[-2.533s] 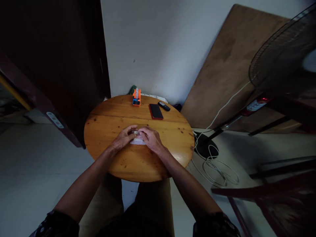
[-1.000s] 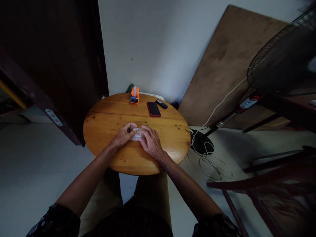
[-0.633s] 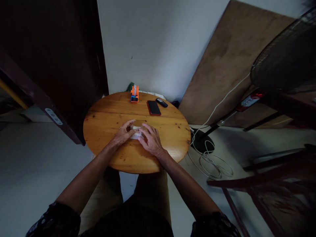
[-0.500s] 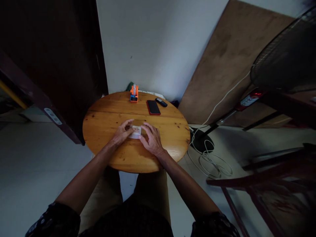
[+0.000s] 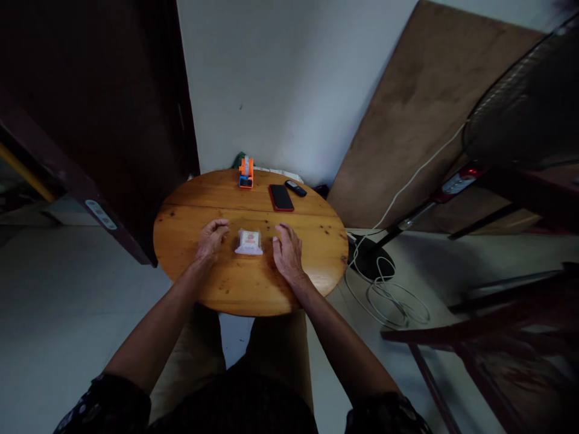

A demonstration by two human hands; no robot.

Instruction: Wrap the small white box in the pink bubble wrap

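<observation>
A small white packet in clear wrapping, with a reddish print on top, lies on the round wooden table. To its left, apart from it, is my left hand, fingers loosely bent and holding nothing. My right hand rests on the other side, also clear of the packet, with its fingers apart and slightly curled. Neither hand touches the packet.
At the back of the table stand an orange and blue tape dispenser, a red-edged phone and a dark handset or remote. A fan base and coiled white cable lie on the floor at right.
Both hands have let go of the packet and drawn apart, the left one to the left and the right one to the right. The packet stays on the table, now fully visible.
</observation>
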